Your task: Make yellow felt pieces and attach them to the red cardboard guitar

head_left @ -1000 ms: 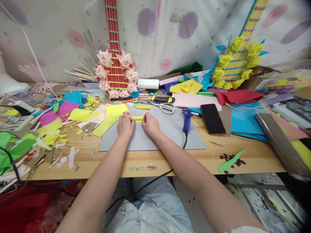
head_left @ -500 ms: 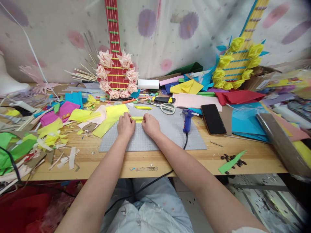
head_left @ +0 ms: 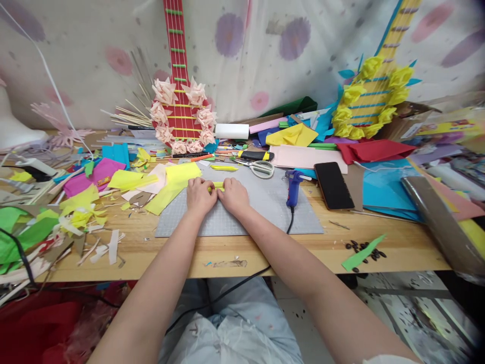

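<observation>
On the wooden tabletop (head_left: 265, 250) lies a grey cutting mat (head_left: 261, 210); near the mat's far edge, left hand (head_left: 199, 196) and right hand (head_left: 233, 195) almost meet, each grip pinched shut on a yellow paper strip (head_left: 217, 186) between them. Scissors (head_left: 259, 168) rest just beyond.

We see a small yellow paper strip (head_left: 216, 186) lying flat on the grey cutting mat (head_left: 265, 212), at the mat's far middle part. It is narrow, running left to right, and looks folded along its length. Only its middle shows; both ends are covered by fingers, left hand (head_left: 200, 196) on the left end, right hand (head_left: 233, 196) on the right, the hands almost touching.
</observation>
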Available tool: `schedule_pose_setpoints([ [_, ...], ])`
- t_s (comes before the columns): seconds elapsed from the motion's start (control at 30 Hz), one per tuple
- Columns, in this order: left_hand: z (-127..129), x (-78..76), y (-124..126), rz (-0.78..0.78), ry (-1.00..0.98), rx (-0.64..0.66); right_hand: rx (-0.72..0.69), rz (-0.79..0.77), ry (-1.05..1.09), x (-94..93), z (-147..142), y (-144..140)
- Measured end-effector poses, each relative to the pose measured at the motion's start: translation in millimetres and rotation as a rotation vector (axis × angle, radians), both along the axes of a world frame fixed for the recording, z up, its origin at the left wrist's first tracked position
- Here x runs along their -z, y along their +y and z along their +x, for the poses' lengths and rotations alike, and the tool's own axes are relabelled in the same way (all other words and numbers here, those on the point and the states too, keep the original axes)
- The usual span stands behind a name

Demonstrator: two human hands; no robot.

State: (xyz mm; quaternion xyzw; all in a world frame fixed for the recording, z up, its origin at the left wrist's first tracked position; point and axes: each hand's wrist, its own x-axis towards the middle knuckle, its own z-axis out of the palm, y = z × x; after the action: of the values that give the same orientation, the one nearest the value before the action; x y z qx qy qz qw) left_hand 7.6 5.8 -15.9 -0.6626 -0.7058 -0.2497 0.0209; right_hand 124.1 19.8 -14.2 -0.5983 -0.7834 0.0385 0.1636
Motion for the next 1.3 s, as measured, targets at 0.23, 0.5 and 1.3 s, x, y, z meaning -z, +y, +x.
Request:
schedule_pose_setpoints([
  [0.23, -2, 0.0, 2, -0.054, -0.051, -0.027, -0.011, -0.032, 0.007, 0.8, 2, 1],
  [0.5, -6, 3.8, 5, -0.09, -0.125, -0.028, -0.028, -0.048, 0.037, 3.2, 6, 5],
  [1.3, -8, -16.6, 28, -0.145, 0.119, 0.394, 0.004, 0.019, 0.584, 12.1, 26, 21],
])
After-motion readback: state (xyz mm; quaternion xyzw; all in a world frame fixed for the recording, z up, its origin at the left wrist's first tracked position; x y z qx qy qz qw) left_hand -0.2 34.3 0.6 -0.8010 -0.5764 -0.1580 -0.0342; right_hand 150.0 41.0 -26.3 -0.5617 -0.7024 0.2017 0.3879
